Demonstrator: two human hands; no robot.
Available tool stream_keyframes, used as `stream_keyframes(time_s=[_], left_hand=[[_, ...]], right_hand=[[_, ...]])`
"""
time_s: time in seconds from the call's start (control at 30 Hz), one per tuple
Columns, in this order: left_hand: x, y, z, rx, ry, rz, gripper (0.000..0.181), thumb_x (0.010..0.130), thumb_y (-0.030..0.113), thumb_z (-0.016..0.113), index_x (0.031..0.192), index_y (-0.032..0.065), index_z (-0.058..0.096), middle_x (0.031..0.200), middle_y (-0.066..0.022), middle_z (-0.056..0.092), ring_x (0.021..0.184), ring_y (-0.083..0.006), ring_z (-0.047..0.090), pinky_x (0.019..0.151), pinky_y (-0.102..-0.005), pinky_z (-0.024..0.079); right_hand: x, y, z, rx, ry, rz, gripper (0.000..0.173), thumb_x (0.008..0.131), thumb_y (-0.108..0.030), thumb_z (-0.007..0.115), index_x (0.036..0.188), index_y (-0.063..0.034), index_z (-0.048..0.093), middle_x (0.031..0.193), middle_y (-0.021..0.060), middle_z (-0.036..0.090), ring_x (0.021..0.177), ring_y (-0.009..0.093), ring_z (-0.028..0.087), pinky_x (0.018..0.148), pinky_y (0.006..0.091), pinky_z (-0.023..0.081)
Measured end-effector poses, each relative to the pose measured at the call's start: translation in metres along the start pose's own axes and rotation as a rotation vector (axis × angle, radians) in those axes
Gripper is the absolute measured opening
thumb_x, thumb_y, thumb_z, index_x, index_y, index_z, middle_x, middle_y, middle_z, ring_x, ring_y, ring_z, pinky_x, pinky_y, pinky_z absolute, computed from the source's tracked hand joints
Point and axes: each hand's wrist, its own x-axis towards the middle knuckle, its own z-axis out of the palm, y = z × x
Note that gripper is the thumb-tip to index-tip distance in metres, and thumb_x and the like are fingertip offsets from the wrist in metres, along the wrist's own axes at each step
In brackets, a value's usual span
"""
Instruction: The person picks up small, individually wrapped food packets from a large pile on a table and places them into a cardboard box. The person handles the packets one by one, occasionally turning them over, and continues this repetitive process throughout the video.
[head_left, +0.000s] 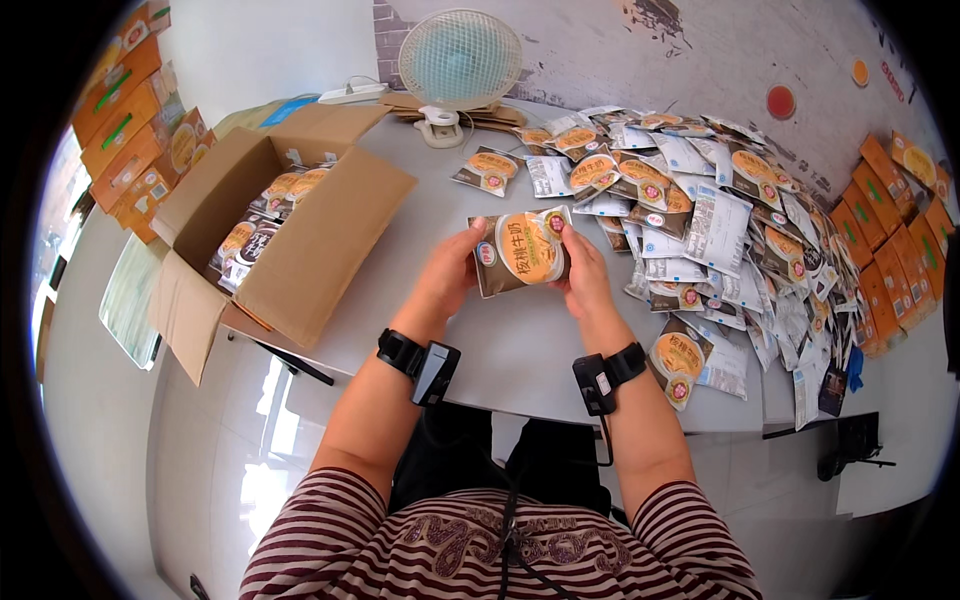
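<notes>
Between both hands, above the grey table (495, 360), is a brown and orange milk pouch (525, 251) with its printed front turned up. My left hand (448, 266) grips its left edge, thumb on top. On the opposite edge my right hand (585, 270) grips it the same way. An open cardboard box (330, 255) stands to the left, holding several similar pouches (244, 244) laid flat. To the right lies a large loose heap of pouches (716, 229), some showing brown fronts and others white backs.
A small desk fan (460, 60) stands at the table's back, beside flattened cardboard (487, 116) and a white power strip (352, 93). Orange cartons are stacked at the far left (124, 120) and far right (892, 240). A single pouch (487, 171) lies just beyond my hands.
</notes>
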Motion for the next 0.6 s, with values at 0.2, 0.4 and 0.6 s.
stream_keyframes(time_s=[0.2,0.4,0.6], left_hand=[[0.011,-0.016,-0.007,-0.04,0.049,-0.023,0.04,0.094,0.039,0.043,0.107,0.0026,0.055,0.1,-0.0065,0.061,0.085,-0.0144,0.061,0.076,-0.0303,0.05],[0.007,-0.014,-0.005,-0.103,-0.068,-0.039,0.038,0.094,0.036,0.043,0.114,0.0036,0.051,0.106,-0.0058,0.06,0.093,-0.0143,0.059,0.082,-0.032,0.048],[0.0,-0.017,0.003,-0.066,-0.252,0.0,0.033,0.094,0.026,0.046,0.117,0.0028,0.049,0.11,-0.006,0.058,0.099,-0.0153,0.058,0.086,-0.0328,0.048]], right_hand=[[0.006,0.002,-0.005,0.333,-0.071,0.026,0.035,0.088,-0.037,0.055,0.101,-0.0046,0.058,0.083,0.002,0.063,0.064,0.009,0.06,0.047,0.0202,0.047],[-0.003,0.001,0.002,0.237,-0.007,-0.031,0.032,0.091,-0.036,0.051,0.101,-0.0057,0.056,0.09,0.0026,0.06,0.077,0.011,0.059,0.06,0.0226,0.049],[0.01,0.01,-0.008,0.262,0.097,-0.061,0.035,0.091,-0.039,0.05,0.101,-0.0064,0.056,0.087,0.0026,0.06,0.072,0.011,0.057,0.052,0.0219,0.046]])
